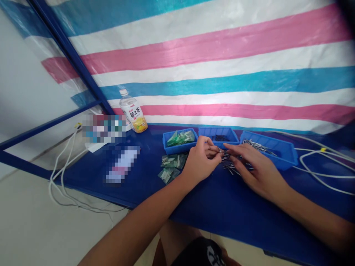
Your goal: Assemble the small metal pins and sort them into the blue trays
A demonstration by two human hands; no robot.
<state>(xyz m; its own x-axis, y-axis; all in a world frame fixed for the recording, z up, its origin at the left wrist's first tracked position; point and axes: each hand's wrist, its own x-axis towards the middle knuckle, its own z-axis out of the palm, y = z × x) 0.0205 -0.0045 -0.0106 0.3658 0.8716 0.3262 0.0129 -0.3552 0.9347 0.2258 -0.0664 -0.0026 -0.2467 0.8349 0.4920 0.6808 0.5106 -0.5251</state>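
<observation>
My left hand (203,159) is closed in a pinch, with a small shiny metal tip showing at its fingertips; the rest of that piece is hidden. Close beside it, my right hand (256,166) has its fingers stretched out and its thumb apart, over a loose pile of thin metal rods (231,168) on the table. Behind the hands stand three blue bins: the left bin (174,149) holds green-tinted bags (181,137), the middle bin (203,132) small dark parts (222,138), the right bin (285,151) more metal rods (257,146).
Small clear bags of pale parts (169,173) lie left of my left forearm on the blue table (155,192). A drink bottle (134,112) stands at the back left. White cables (318,171) run along the right, others (62,173) hang at the left edge. A striped sheet (194,85) hangs behind.
</observation>
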